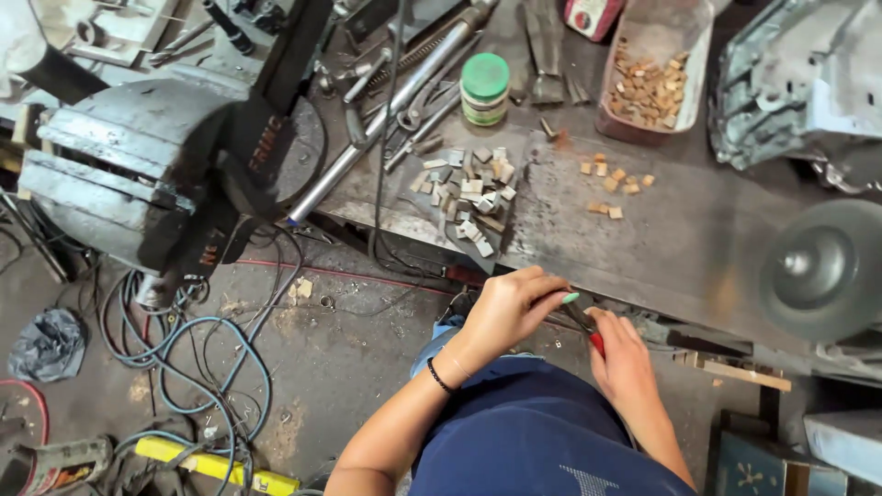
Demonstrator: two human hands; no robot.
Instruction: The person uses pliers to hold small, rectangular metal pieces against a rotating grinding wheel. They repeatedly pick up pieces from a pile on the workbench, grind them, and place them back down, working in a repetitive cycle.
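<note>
Both hands meet at the near edge of the metal table [698, 248]. The right hand [625, 363] is wrapped around red-handled pliers [588, 329]; the left hand [510, 308] pinches in at their tip, though what it holds is too small to tell. The pliers look stiff and light, best gripped by the handles. A pile of small pale blocks [469, 197] lies just beyond the left hand.
</note>
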